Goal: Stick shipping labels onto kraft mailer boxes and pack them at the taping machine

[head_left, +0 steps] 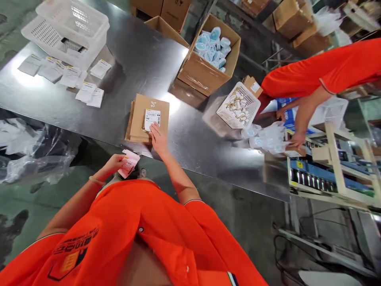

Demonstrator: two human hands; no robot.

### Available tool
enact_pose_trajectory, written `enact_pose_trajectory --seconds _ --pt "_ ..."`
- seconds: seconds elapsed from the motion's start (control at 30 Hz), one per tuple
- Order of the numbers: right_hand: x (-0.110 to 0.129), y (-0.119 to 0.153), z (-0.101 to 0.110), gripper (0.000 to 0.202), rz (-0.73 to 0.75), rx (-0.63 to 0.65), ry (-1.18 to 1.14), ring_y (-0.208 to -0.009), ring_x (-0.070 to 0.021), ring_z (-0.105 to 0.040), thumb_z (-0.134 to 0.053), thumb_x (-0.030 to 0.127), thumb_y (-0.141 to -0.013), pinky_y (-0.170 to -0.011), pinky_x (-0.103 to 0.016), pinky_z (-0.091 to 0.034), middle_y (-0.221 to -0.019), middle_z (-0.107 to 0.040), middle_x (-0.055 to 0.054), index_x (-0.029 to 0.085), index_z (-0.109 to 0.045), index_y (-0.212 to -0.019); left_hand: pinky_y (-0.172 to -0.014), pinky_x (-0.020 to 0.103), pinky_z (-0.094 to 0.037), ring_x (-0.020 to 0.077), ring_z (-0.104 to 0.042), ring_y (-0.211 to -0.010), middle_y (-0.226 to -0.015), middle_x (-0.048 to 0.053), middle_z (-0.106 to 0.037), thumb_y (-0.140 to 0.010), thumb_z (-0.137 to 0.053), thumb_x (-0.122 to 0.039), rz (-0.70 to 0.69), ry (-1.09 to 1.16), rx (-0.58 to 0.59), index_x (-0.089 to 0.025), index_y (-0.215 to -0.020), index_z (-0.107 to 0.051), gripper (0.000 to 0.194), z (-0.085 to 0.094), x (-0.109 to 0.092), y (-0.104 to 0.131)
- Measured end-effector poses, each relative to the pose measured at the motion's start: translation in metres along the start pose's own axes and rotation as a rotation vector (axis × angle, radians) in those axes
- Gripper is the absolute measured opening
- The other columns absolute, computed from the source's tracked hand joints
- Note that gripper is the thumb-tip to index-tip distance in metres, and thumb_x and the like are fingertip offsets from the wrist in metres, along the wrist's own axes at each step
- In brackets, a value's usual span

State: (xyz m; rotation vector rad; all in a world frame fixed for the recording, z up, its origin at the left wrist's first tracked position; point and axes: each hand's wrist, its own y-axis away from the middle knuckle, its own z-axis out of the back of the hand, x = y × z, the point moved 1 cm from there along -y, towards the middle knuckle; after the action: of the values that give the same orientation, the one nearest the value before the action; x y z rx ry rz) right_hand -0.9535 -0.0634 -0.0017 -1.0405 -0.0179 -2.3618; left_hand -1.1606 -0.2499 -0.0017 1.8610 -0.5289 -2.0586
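Note:
A short stack of flat brown cardboard pieces (159, 105) lies near the table's front edge. On its top sits a white printed label (152, 116). My right hand (158, 137) rests on the lower part of that label, its fingers stretched out and pressing down flat. Just off the table edge, at waist height, my left hand (115, 163) pinches printed labels (129, 162) between thumb and fingers. How many labels it holds is hidden.
Several label stacks (70, 76) lie left beside white plastic baskets (89, 55). At the back stands a carton (205, 77) of blue-white round pieces. A white basket (222, 112) of small parts is on the right. A co-worker's hand (297, 140) touches plastic-wrapped items (272, 137) near a conveyor.

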Motion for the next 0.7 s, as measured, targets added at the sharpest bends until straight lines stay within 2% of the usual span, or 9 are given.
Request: enact_pose_trajectory --seconds 0.1,0.2,0.27,0.33,0.37,0.43,0.53,0.63,0.7 --pt "-0.002 -0.004 -0.001 0.033 -0.034 0.07 0.019 -0.162 -0.0231 -0.053 -0.058 0.024 -0.112 -0.142 -0.048 -0.034 -0.153 -0.072 -0.015 0.021 -0.079 -0.138 -0.066 0.028 -0.047 0.0208 -0.061 -0.068 -0.07 0.005 -0.071 -0.069 -0.075 -0.043 -0.038 -0.062 0.007 -0.013 -0.085 -0.079 0.034 -0.001 -0.005 0.0" --pt "0.007 -0.006 0.009 0.035 -0.056 0.197 0.122 -0.167 -0.0282 -0.044 -0.061 0.023 -0.111 -0.141 -0.06 -0.03 -0.159 -0.067 -0.015 0.022 -0.075 -0.143 -0.067 0.026 -0.045 0.0185 -0.058 -0.065 -0.067 0.0 -0.068 -0.077 -0.069 -0.038 -0.149 -0.196 0.026 -0.009 -0.128 -0.077 0.06 0.0 -0.014 -0.005" --pt "0.018 -0.006 0.025 0.041 -0.078 0.301 0.245 -0.171 -0.0367 -0.033 -0.068 0.024 -0.107 -0.138 -0.074 -0.025 -0.167 -0.061 -0.013 0.026 -0.072 -0.148 -0.066 0.025 -0.042 0.0173 -0.054 -0.06 -0.062 -0.005 -0.063 -0.082 -0.064 -0.033 -0.207 -0.292 0.052 -0.007 -0.16 -0.057 0.083 0.002 -0.025 -0.014" --pt "0.031 -0.011 0.042 0.047 -0.102 0.391 0.35 -0.171 -0.0447 -0.029 -0.076 0.025 -0.101 -0.134 -0.084 -0.019 -0.169 -0.059 -0.01 0.029 -0.073 -0.147 -0.065 0.025 -0.04 0.0175 -0.055 -0.058 -0.061 -0.006 -0.062 -0.085 -0.061 -0.027 -0.22 -0.383 0.078 -0.006 -0.174 -0.038 0.094 0.005 -0.037 -0.028" --pt "0.038 -0.016 0.048 0.047 -0.108 0.393 0.377 -0.171 -0.046 -0.03 -0.076 0.025 -0.101 -0.134 -0.085 -0.017 -0.169 -0.059 -0.009 0.03 -0.074 -0.147 -0.066 0.025 -0.041 0.0182 -0.057 -0.059 -0.062 -0.005 -0.063 -0.085 -0.06 -0.025 -0.211 -0.425 0.083 -0.005 -0.176 -0.033 0.097 0.007 -0.043 -0.036" --pt "0.05 -0.031 0.051 0.046 -0.086 0.281 0.377 -0.172 -0.0422 -0.028 -0.067 0.026 -0.106 -0.139 -0.075 -0.015 -0.173 -0.054 -0.01 0.027 -0.07 -0.152 -0.067 0.026 -0.043 0.0205 -0.062 -0.063 -0.067 -0.002 -0.068 -0.085 -0.059 -0.021 -0.189 -0.513 0.081 -0.002 -0.177 -0.029 0.098 0.01 -0.055 -0.052" --pt "0.059 -0.056 0.033 0.06 -0.036 0.131 0.317 -0.176 -0.0341 -0.02 -0.053 0.039 -0.114 -0.143 -0.059 -0.018 -0.182 -0.038 -0.017 0.016 -0.051 -0.17 -0.075 0.029 -0.049 0.026 -0.072 -0.077 -0.081 0.006 -0.078 -0.085 -0.062 -0.018 -0.162 -0.697 0.059 -0.005 -0.178 -0.029 0.099 0.011 -0.065 -0.066" --pt "0.046 -0.068 0.022 0.076 -0.079 0.242 0.307 -0.176 -0.0334 -0.022 -0.055 0.05 -0.113 -0.143 -0.056 -0.017 -0.184 -0.031 -0.024 0.009 -0.039 -0.175 -0.084 0.033 -0.052 0.0322 -0.078 -0.095 -0.102 0.015 -0.083 -0.087 -0.064 -0.017 -0.095 -0.892 0.02 -0.01 -0.178 -0.032 0.097 0.01 -0.069 -0.068" --pt "0.026 -0.064 0.035 0.076 -0.213 0.206 0.342 -0.175 -0.0339 -0.022 -0.054 0.047 -0.112 -0.143 -0.056 -0.016 -0.183 -0.029 -0.028 0.005 -0.039 -0.174 -0.086 0.034 -0.053 0.0335 -0.078 -0.1 -0.108 0.018 -0.083 -0.088 -0.065 -0.018 -0.076 -0.906 -0.023 -0.01 -0.178 -0.031 0.097 0.009 -0.069 -0.066"
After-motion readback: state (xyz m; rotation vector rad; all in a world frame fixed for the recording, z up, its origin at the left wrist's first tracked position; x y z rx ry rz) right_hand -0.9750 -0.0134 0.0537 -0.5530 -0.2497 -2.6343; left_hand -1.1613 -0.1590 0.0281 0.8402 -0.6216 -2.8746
